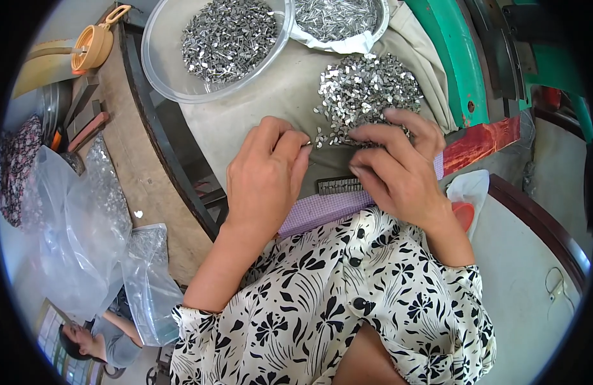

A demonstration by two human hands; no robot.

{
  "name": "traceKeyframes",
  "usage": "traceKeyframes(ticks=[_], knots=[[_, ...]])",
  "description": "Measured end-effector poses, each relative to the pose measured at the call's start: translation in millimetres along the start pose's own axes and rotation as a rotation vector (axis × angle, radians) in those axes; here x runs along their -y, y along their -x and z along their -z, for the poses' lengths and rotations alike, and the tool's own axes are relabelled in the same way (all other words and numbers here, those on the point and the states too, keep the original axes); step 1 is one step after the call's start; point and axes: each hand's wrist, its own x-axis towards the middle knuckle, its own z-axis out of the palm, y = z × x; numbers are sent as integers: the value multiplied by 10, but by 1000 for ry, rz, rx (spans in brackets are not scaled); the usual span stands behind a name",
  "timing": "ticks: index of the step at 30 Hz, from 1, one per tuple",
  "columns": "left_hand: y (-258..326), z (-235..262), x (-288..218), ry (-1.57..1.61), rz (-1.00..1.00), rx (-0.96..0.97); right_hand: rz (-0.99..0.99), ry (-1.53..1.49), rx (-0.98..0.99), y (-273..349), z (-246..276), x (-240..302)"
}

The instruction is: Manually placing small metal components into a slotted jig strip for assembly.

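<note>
A heap of small shiny metal pieces (367,90) lies on a grey cloth (277,96). My right hand (399,167) rests at the heap's near edge, fingers spread over the pieces. My left hand (267,173) is beside it, fingertips pinched on a few pieces at the heap's left edge. Between and under my hands sits a dark comb-like slotted strip (338,185) on a purple checked pad (322,210).
A clear plastic bowl (165,70) of the same metal pieces stands at the back, and a white-lined bowl (338,43) beside it. Plastic bags (84,218) lie at the left. A green machine frame (450,51) rises at the right. Another person is at lower left.
</note>
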Motion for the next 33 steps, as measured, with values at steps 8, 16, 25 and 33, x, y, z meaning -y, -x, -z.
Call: traceKeyframes(ticks=[8, 16, 25, 33], knots=[[-32, 4, 15, 50, 50, 28, -71, -83, 62, 273, 64, 30], [82, 105, 51, 185, 166, 50, 27, -5, -89, -157, -139, -16], [102, 56, 42, 115, 124, 20, 109, -27, -51, -339, -265, 60], [-17, 49, 7, -2, 39, 66, 32, 50, 76, -232, -49, 14]])
